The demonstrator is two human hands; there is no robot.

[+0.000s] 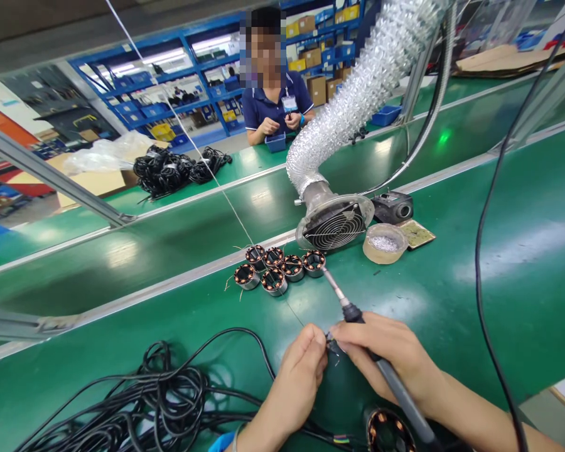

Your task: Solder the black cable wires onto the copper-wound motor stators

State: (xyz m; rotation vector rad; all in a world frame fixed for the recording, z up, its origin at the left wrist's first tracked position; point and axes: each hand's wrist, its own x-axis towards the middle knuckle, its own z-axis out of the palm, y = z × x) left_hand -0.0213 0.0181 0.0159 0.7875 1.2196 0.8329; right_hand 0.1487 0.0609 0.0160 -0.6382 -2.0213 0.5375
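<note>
My left hand (301, 370) is closed over the green bench, its thumb and fingers pinched on the end of a black cable with thin wires (332, 342). Close beside it, my right hand (395, 355) grips a soldering iron (353, 312), whose tip points up and left toward the copper-wound stators (274, 280). The right fingertips also meet the thin wires. Several stators stand in a cluster beyond my hands. Another stator (388, 432) is partly visible at the bottom edge, below the iron. Black cables (164, 395) lie coiled at the left.
A fume extractor (336, 225) with a silver duct stands beyond the stators. Right of it are a round container (385, 243), a sponge tray (417, 233) and a black holder (393, 207). A black cord (481, 276) hangs at right. Across the bench, a person holds small parts over a blue bin (275, 143).
</note>
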